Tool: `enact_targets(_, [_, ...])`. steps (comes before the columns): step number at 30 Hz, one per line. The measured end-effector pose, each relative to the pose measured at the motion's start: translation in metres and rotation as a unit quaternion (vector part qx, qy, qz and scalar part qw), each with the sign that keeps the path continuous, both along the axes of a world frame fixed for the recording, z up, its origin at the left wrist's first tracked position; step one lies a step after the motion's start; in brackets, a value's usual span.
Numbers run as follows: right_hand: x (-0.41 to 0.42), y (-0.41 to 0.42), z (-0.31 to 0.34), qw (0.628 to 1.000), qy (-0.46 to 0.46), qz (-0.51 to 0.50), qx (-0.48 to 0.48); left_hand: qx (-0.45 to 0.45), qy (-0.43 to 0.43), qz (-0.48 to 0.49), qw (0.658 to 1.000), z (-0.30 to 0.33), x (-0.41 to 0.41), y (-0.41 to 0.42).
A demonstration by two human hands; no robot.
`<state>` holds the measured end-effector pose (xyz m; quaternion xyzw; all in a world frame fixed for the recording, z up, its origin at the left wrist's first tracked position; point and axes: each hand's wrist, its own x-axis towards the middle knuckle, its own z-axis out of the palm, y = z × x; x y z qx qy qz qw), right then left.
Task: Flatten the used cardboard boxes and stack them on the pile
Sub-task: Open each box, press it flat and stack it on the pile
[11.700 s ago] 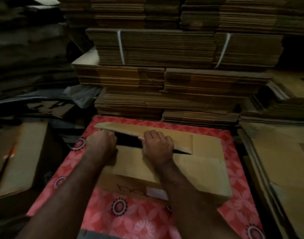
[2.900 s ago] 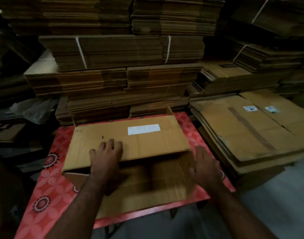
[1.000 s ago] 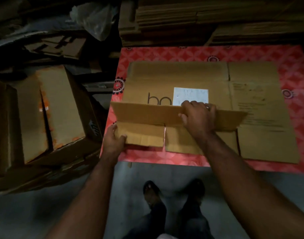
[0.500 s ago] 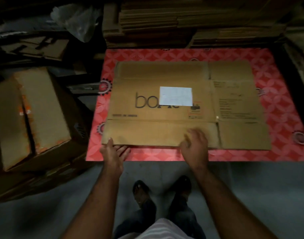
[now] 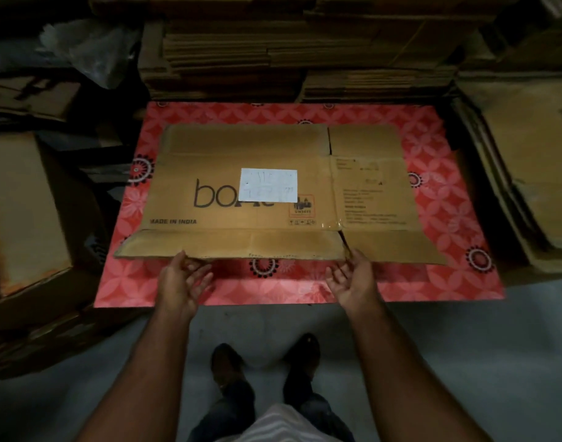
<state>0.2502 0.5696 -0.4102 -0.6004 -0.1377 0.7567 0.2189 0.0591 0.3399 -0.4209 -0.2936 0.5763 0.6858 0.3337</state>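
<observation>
A flattened brown cardboard box with black lettering and a white label lies spread on a red patterned table. Its near flap lifts slightly off the table. My left hand sits palm up with relaxed fingers just under the flap's near edge. My right hand is also palm up, fingers loose, at the flap's right corner. Whether the fingertips touch the flap is hard to tell. A pile of flattened boxes lies to the right of the table.
Tall stacks of flat cardboard stand behind the table. An unflattened brown box sits on the left, with a crumpled plastic bag beyond it. My shoes stand on grey floor in front of the table.
The raised front flap was pressed down flat. Both hands have since turned palm up at the flap's near edge, and the right hand moved right to the flap's corner.
</observation>
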Motion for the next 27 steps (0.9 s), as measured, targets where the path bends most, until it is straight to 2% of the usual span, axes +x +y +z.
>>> enact_targets(5, [-0.002, 0.024, 0.008, 1.000, 0.022, 0.019, -0.004, 0.007, 0.019, 0.032, 0.999, 0.002, -0.011, 0.024])
enact_targets(9, [0.000, 0.045, 0.036, 0.997, 0.079, 0.006, 0.023, 0.107, 0.064, 0.072, 0.990, 0.030, 0.001, 0.038])
enact_targets(16, [-0.009, 0.089, 0.129, 0.973, 0.202, 0.010, 0.111, 0.238, 0.193, 0.131, 0.943, 0.125, 0.005, 0.071])
enact_targets(21, [0.006, 0.101, 0.204, 0.957, 0.240, -0.012, 0.160, 0.289, 0.254, 0.117, 0.916, 0.200, 0.017, 0.092])
enact_targets(27, [0.060, 0.102, 0.263, 0.946, 0.236, -0.058, 0.215, 0.345, 0.242, 0.077, 0.904, 0.244, 0.045, 0.111])
